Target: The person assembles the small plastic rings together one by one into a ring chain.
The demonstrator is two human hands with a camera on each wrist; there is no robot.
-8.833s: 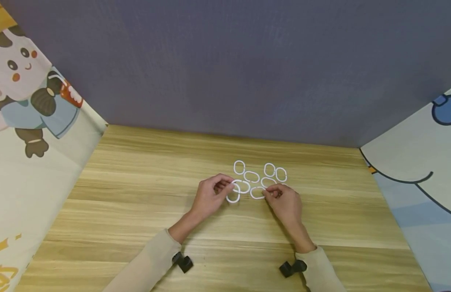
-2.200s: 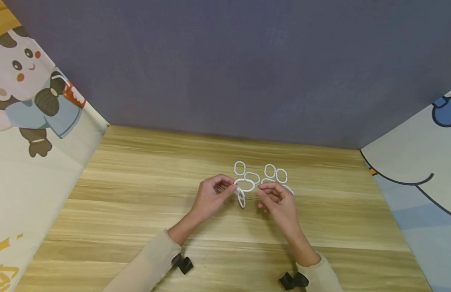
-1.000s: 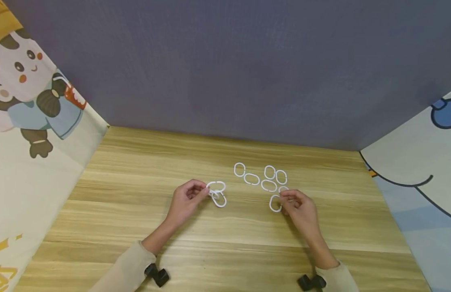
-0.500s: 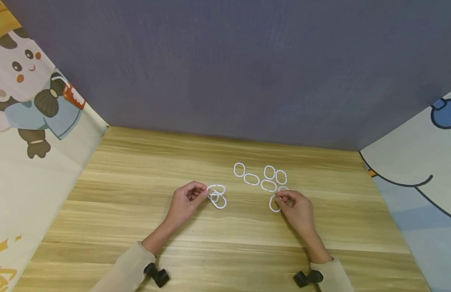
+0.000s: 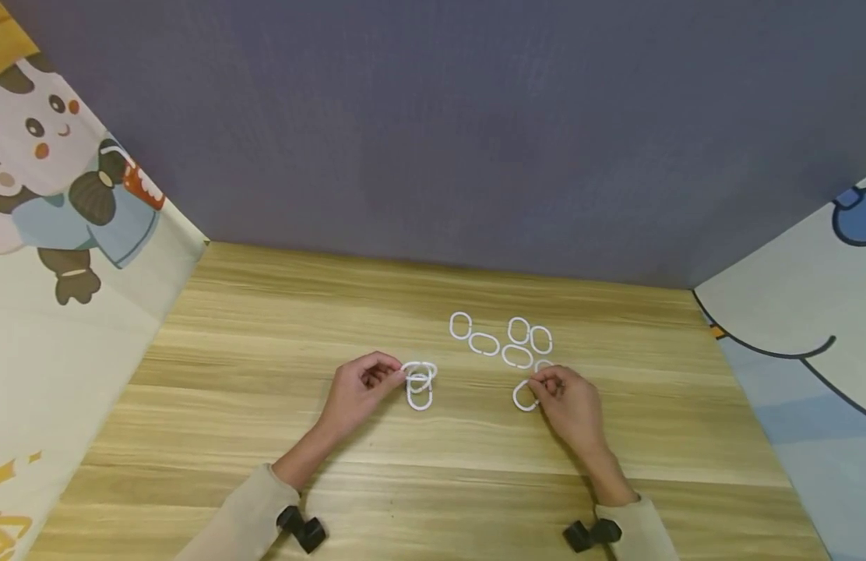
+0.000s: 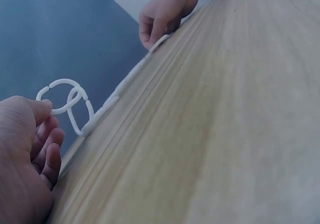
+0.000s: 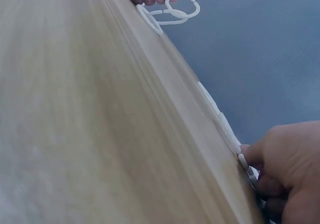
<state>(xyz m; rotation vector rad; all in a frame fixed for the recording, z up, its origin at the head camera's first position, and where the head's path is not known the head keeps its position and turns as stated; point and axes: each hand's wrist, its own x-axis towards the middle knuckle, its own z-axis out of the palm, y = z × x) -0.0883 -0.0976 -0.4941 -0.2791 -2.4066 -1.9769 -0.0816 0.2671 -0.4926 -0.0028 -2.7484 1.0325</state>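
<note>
My left hand (image 5: 363,389) pinches a white oval curtain ring (image 6: 64,80) between thumb and forefinger, just over the table. Through it passes a second ring (image 6: 72,121), and a third ring (image 5: 420,409) hangs linked below, its low end on the tabletop. Each ring is plastic with a small split in its side. To the right, my right hand (image 5: 572,405) pinches another single ring (image 5: 515,396) at its right side, low at the wood surface. My fingers hide part of that ring in the right wrist view.
Several loose rings lie behind and between the hands, among them one at the left (image 5: 484,354) and one nearer the right hand (image 5: 518,367). One ring (image 5: 543,361) is partly hidden by the right fingers. A dark wall (image 5: 433,140) rises behind the wooden table (image 5: 265,312).
Earlier the left hand held two rings amid the group; it has moved left with three linked. The right hand has moved right and taken a loose ring. Lately the left hand's chain straightens.
</note>
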